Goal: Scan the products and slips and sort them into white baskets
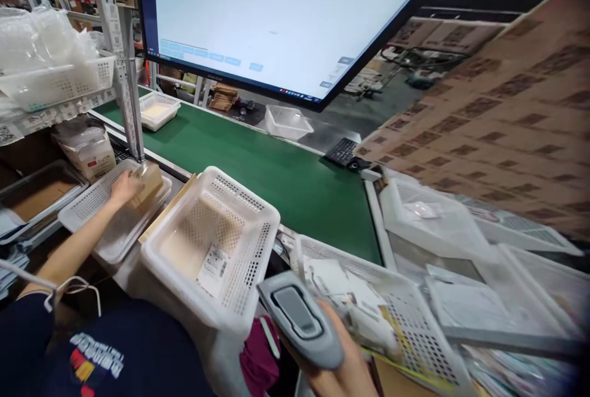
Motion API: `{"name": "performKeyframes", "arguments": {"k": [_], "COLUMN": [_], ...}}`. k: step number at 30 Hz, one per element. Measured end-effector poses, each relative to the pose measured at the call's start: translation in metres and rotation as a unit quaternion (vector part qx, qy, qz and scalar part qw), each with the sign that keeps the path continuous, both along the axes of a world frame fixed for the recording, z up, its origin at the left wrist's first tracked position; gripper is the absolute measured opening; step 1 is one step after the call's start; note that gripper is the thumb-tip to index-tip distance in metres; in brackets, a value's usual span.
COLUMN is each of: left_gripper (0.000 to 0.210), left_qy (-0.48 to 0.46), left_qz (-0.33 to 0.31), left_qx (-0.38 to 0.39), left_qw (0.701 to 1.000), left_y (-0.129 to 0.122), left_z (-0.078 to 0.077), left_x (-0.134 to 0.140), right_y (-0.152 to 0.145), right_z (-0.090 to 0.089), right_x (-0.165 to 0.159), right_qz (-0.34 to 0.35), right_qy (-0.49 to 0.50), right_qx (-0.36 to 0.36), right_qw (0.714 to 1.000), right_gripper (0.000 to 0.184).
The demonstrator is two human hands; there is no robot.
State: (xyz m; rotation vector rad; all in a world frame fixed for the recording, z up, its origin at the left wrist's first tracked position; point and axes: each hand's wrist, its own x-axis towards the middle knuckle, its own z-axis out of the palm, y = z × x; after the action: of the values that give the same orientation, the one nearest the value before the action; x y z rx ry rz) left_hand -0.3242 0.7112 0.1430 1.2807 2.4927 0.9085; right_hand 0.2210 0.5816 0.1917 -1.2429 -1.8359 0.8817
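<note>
Dark navy short-sleeved shirt (124, 354), chest print with pale slanted lettering above red and yellow blocks, bare left forearm (74, 249), thin white cord (69, 289) looped by the left sleeve, bare right hand (341, 366), no gloves

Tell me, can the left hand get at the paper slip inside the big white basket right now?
Probably not yet: the left hand is on a brown box, though the basket is open-topped and the slip lies uncovered.
</note>
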Motion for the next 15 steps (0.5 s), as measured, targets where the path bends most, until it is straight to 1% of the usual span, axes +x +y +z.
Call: {"name": "performKeyframes", "arguments": {"k": [2, 4, 6, 7, 9, 11, 13, 15], "left_gripper": [0.063, 0.072, 0.082, 0.085, 0.088, 0.087, 0.086, 0.086], "left_qy": [-0.010, -0.050, -0.121, -0.157, -0.217, -0.255, -0.295, -0.350], "left_qz": [-0.023, -0.074, -0.124, -0.143, -0.170, -0.189, -0.202, -0.200], "left_qx": [0.073, 0.166, 0.232, 0.248, 0.256, 0.246, 0.224, 0.188], "left_qw": [0.997, 0.982, 0.957, 0.945, 0.927, 0.916, 0.907, 0.896], "left_y": [0.002, 0.001, -0.004, -0.006, -0.011, -0.014, -0.014, -0.013], "left_z": [0.035, 0.066, 0.089, 0.097, 0.105, 0.106, 0.104, 0.097], "left_x": [-0.004, -0.001, 0.013, 0.023, 0.048, 0.076, 0.103, 0.127], "right_y": [0.017, 0.032, 0.043, 0.047, 0.052, 0.052, 0.048, 0.041], "right_z": [0.016, 0.031, 0.043, 0.046, 0.049, 0.047, 0.044, 0.043], "right_x": [-0.016, -0.038, -0.062, -0.073, -0.091, -0.099, -0.094, -0.080], "right_qz": [0.075, 0.132, 0.156, 0.164, 0.172, 0.171, 0.163, 0.136], "right_qy": [-0.029, -0.051, -0.079, -0.098, -0.138, -0.161, -0.164, -0.158], "right_qx": [0.033, 0.063, 0.079, 0.079, 0.069, 0.057, 0.046, 0.038], "right_qw": [0.996, 0.988, 0.981, 0.978, 0.973, 0.970, 0.972, 0.977], "right_gripper": [0.028, 0.029, 0.035, 0.039, 0.044, 0.045, 0.044, 0.039]}}
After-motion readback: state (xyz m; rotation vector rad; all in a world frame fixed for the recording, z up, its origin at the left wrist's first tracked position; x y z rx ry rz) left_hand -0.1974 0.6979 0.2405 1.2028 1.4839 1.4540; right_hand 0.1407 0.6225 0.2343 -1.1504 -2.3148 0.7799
